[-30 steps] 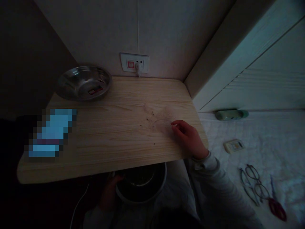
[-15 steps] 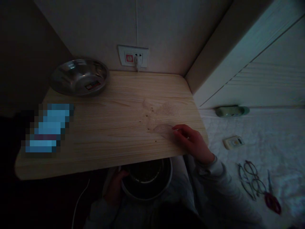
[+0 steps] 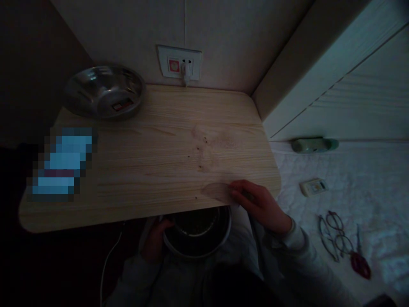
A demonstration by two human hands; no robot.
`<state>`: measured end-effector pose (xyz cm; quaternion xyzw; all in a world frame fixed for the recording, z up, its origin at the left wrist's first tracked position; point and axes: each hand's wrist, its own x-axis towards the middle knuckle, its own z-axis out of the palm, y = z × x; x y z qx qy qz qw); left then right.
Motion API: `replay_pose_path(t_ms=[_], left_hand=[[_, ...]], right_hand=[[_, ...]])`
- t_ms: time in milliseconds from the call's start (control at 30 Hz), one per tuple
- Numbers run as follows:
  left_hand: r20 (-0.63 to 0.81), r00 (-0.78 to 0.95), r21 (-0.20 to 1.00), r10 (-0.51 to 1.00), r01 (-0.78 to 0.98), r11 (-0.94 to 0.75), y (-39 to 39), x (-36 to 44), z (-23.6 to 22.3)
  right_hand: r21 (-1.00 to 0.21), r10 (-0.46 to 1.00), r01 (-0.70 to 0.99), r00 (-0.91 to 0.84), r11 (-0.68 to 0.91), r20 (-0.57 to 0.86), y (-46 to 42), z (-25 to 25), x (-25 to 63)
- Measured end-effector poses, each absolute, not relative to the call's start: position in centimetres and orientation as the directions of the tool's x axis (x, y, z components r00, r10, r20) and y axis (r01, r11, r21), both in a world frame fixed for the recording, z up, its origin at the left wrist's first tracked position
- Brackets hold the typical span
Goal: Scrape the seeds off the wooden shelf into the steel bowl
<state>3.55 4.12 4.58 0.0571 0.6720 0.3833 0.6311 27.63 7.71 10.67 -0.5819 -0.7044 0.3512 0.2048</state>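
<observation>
My right hand [image 3: 257,202] is closed at the table's front right, pinching a thin see-through curved piece [image 3: 215,192] that lies low against the wooden top [image 3: 143,170]. Its exact kind is unclear in the dim light. Dark specks and a faint dusty patch [image 3: 225,138] lie on the wood beyond it. Below the front edge, my left hand [image 3: 156,238] grips the left rim of a dark round bowl [image 3: 197,252] with a pale rim, held over my lap. Something dark and greenish fills part of the bowl, too dim to name.
A shiny steel basin [image 3: 105,94] stands at the table's back left, with a blurred lit phone-like screen [image 3: 64,162] before it. A plug sits in the wall socket [image 3: 179,64]. On the white quilt [image 3: 297,166] lie a green case [image 3: 315,145], glasses [image 3: 338,232] and red-handled scissors [image 3: 360,264].
My right hand has drawn the clear piece toward the table's front edge, with one dark speck now near that edge. My left hand keeps hold of the bowl. The view has tilted slightly.
</observation>
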Motion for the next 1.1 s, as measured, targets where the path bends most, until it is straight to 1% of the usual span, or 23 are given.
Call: replay_pose_path(t_ms=[100, 233, 333, 400, 500, 567, 633, 733, 800, 900, 1000, 1100], left_hand=[[-0.795, -0.15, 0.589, 0.588, -0.426, 0.687, 4.2, 3.6, 4.7], [-0.804, -0.16, 0.583, 0.573, -0.404, 0.705, 4.2, 3.4, 4.6], [-0.814, -0.104, 0.559, 0.572, -0.408, 0.722, 4.1, 3.2, 4.1], [-0.82, -0.077, 0.546, 0.568, -0.404, 0.734, 4.0, 3.1, 3.9], [-0.816, -0.098, 0.557, 0.569, -0.395, 0.731, 3.9, 2.9, 3.8], [-0.817, -0.09, 0.549, 0.57, -0.423, 0.721, 3.9, 2.8, 3.9], [-0.823, -0.082, 0.533, 0.562, -0.453, 0.715, 3.9, 2.8, 4.0], [-0.812, -0.114, 0.555, 0.573, -0.456, 0.696, 4.1, 2.8, 4.1], [-0.804, -0.128, 0.568, 0.58, -0.453, 0.687, 4.1, 2.9, 4.1], [-0.814, -0.123, 0.553, 0.568, -0.463, 0.693, 4.0, 2.9, 3.8], [-0.813, -0.115, 0.553, 0.571, -0.461, 0.694, 3.8, 2.8, 3.3], [-0.807, -0.116, 0.562, 0.58, -0.452, 0.692, 3.6, 2.7, 3.0]], right_hand=[[-0.724, 0.958, 0.682, -0.264, 0.102, -0.114, 7.7, 10.7, 27.4], [-0.723, 0.952, 0.679, -0.288, 0.127, -0.103, 7.6, 10.7, 26.9], [-0.723, 0.95, 0.673, -0.304, 0.158, -0.076, 7.8, 10.6, 26.0], [-0.711, 0.935, 0.668, -0.352, 0.221, -0.04, 7.9, 10.6, 25.2], [-0.7, 0.879, 0.625, -0.477, 0.347, 0.01, 7.9, 10.8, 24.1], [-0.715, 0.858, 0.592, -0.513, 0.373, 0.023, 7.9, 10.8, 23.7], [-0.743, 0.88, 0.583, -0.474, 0.329, 0.018, 8.0, 10.7, 23.6], [-0.761, 0.94, 0.607, -0.34, 0.23, 0.013, 8.2, 10.2, 23.4], [-0.742, 0.968, 0.643, -0.249, 0.188, 0.03, 8.4, 9.9, 23.2], [-0.705, 0.989, 0.695, -0.139, 0.14, 0.058, 8.8, 9.5, 23.0], [-0.675, 0.996, 0.732, -0.058, 0.091, 0.071, 9.0, 9.4, 23.1], [-0.671, 0.998, 0.74, -0.006, 0.047, 0.062, 8.8, 9.3, 23.8]])
